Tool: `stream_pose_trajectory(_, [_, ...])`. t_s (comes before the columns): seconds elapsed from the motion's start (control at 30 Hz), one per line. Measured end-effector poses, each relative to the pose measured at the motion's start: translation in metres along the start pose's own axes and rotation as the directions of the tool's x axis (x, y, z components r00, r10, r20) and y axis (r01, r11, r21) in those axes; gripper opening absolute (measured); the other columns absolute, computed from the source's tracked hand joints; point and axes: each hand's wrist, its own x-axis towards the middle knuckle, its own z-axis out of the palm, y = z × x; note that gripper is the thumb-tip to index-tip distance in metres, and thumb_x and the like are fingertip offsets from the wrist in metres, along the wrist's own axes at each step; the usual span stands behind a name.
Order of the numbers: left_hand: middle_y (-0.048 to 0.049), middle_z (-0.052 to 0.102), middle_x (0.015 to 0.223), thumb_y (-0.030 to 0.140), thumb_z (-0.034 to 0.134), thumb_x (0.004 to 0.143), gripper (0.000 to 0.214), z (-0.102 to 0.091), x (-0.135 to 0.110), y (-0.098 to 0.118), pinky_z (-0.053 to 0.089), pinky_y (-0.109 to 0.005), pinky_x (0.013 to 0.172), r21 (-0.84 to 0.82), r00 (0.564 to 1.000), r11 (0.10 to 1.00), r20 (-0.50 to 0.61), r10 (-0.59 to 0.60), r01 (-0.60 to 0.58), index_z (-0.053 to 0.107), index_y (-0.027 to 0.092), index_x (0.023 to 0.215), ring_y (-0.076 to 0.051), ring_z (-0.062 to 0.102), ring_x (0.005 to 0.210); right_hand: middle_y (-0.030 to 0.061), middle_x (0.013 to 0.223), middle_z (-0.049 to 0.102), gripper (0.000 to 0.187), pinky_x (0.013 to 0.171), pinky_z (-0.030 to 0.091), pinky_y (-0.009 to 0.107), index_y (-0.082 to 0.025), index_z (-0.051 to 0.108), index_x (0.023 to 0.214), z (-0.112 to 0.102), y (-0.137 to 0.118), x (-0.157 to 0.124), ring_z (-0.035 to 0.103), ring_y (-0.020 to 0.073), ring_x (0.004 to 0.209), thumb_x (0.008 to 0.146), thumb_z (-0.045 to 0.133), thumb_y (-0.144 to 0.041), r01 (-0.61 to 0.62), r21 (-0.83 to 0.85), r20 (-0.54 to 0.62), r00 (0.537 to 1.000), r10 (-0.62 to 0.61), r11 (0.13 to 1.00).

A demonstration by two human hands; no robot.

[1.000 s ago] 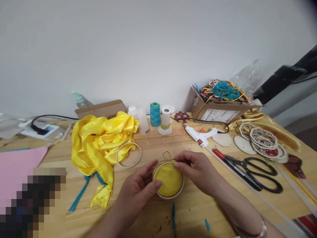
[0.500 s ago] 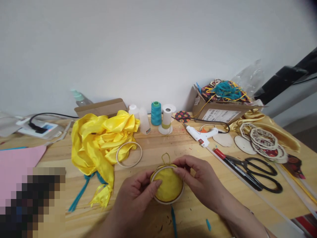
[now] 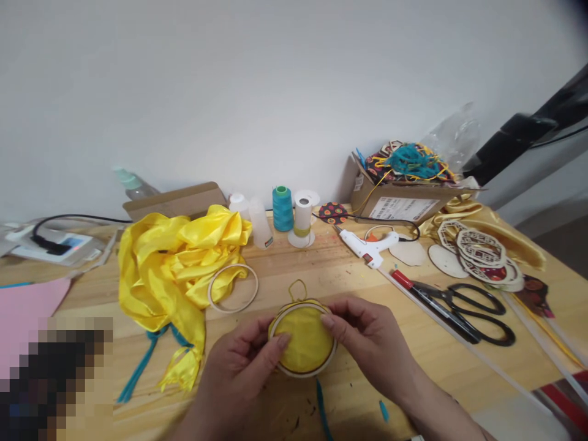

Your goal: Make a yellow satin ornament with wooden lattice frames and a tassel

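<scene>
Between my hands is a small round hoop (image 3: 304, 340) with yellow fabric inside a pale ring and a yellow cord loop at its top. My left hand (image 3: 245, 361) is closed on its left edge, the thumb lying on the fabric. My right hand (image 3: 367, 340) grips the upper right rim, thumb in front and fingers behind. Below the hoop a teal strip (image 3: 321, 407) hangs or lies; its upper end is hidden. A bare wooden ring (image 3: 233, 288) lies to the left, partly over crumpled yellow satin (image 3: 184, 263).
Farther back stand a teal thread spool (image 3: 282, 209), a white spool (image 3: 302, 222) and a glue bottle (image 3: 260, 225). To the right lie a white glue gun (image 3: 367, 245), black scissors (image 3: 475, 306), a red-capped marker (image 3: 434, 306) and wooden cutouts (image 3: 482, 254). A cardboard box (image 3: 399, 199) holds cords.
The view has shifted slightly, so the table items sit farther left. Both hands still hold the hoop, whose fabric face now shows a little more squarely.
</scene>
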Motion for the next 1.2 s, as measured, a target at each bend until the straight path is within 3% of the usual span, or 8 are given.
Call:
stream_pose_trajectory(0.27, [0.0001,0.075,0.087,0.035,0.067,0.077,0.025,0.0,-0.001,-0.005,0.055,-0.02,0.069,-0.016,1.0,1.0,-0.003,0.009,-0.009,0.071,0.025,0.1,-0.015,0.069,0.075,-0.0013,0.059,0.058,0.021,0.05,0.039,0.019,-0.017,0.063,0.069,0.003,-0.001,-0.003,0.048,0.0091,0.055,0.083,0.055,-0.031,0.156,-0.241,-0.083,0.98,-0.18,0.958])
stream_pose_trajectory(0.47, [-0.0018,0.076,0.083,0.037,0.068,0.075,0.026,-0.001,-0.002,-0.006,0.055,-0.021,0.065,0.008,1.0,1.0,-0.014,0.003,-0.003,0.072,0.023,0.096,-0.016,0.069,0.071,-0.003,0.055,0.05,0.025,0.047,0.035,0.018,-0.017,0.057,0.064,0.002,0.0,-0.004,0.043,0.0082,0.052,0.084,0.053,-0.031,0.182,-0.32,-0.077,0.973,-0.217,0.93])
stream_pose_trajectory(0.8, [0.0012,0.076,0.086,0.031,0.069,0.075,0.022,0.003,-0.001,0.003,0.054,-0.02,0.071,-0.094,0.999,0.996,0.047,0.008,-0.003,0.071,0.025,0.096,-0.014,0.069,0.077,-0.0009,0.06,0.052,0.025,0.049,0.037,0.02,-0.016,0.058,0.069,0.0,0.005,-0.001,0.044,0.0102,0.056,0.083,0.052,-0.036,0.081,-0.237,-0.057,0.994,-0.097,0.968])
stream_pose_trajectory(1.03, [-0.002,0.074,0.088,0.034,0.069,0.075,0.026,0.002,-0.001,0.0,0.054,-0.024,0.072,-0.154,0.994,0.985,0.091,-0.064,0.078,0.069,0.021,0.099,-0.016,0.068,0.077,-0.0015,0.059,0.046,0.03,0.049,0.035,0.021,-0.016,0.054,0.065,0.001,0.007,0.0,0.04,0.0102,0.055,0.08,0.054,-0.041,0.013,-0.183,-0.054,0.998,-0.024,0.983])
stream_pose_trajectory(1.2, [-0.0044,0.072,0.095,0.034,0.07,0.074,0.035,0.0,-0.001,-0.002,0.053,-0.028,0.075,-0.257,0.981,0.956,0.171,-0.097,0.139,0.064,0.02,0.105,-0.019,0.066,0.084,-0.0021,0.06,0.046,0.027,0.049,0.034,0.021,-0.016,0.055,0.067,0.002,0.005,0.0,0.039,0.0099,0.056,0.081,0.054,-0.04,0.003,-0.162,0.025,1.0,0.001,0.987])
